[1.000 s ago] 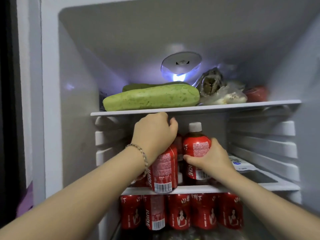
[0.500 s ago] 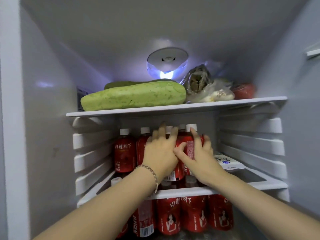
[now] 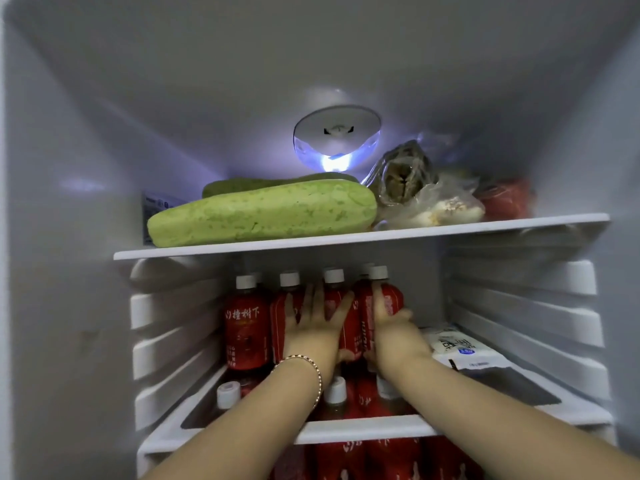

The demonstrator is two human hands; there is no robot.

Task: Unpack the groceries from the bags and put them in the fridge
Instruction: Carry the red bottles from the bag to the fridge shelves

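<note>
Red bottles (image 3: 246,327) upright, white-capped, packed together

We note a round lamp (image 3: 336,140) lit at 12 o'clock. At its 7 o'clock lies a pale green gourd (image 3: 263,213), with a darker gourd (image 3: 242,187) just behind it. A wall sticker (image 3: 156,206) sits at the pale gourd's 9 o'clock. At its 3 o'clock we log two clear bags (image 3: 403,174), then a blurred red item (image 3: 505,199). White packet (image 3: 457,346) at 4 o'clock of frame; chain bracelet (image 3: 313,368) at 6 o'clock.
</note>
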